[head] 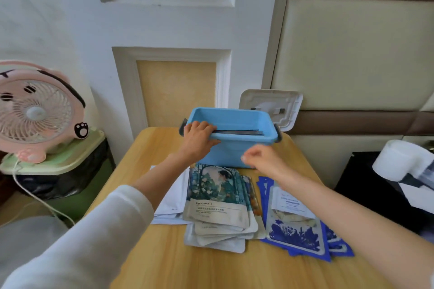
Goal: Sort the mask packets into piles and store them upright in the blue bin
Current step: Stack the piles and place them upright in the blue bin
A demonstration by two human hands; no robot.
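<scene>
The left hand (199,134) had its grip clamped over the near rim of the blue bin (246,150), pinning a few mask packets (237,132) upright against the wall. Released, they would likely slump (the bin looked mostly hollow). The right hand (258,157) hung loosely curled and empty above three piles (216,195) crowding the counter (164,253). The blue pile (296,234) lay near the counter's right edge.

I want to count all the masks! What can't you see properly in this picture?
Head view only.
Packets in the blue bin: just top edges show; its wall and the left hand hide the rest.
White pile: partly under the left forearm.
Right hand: motion-blurred; whether it holds anything is unclear.
Lower packets in each pile: covered by the top ones.
</scene>
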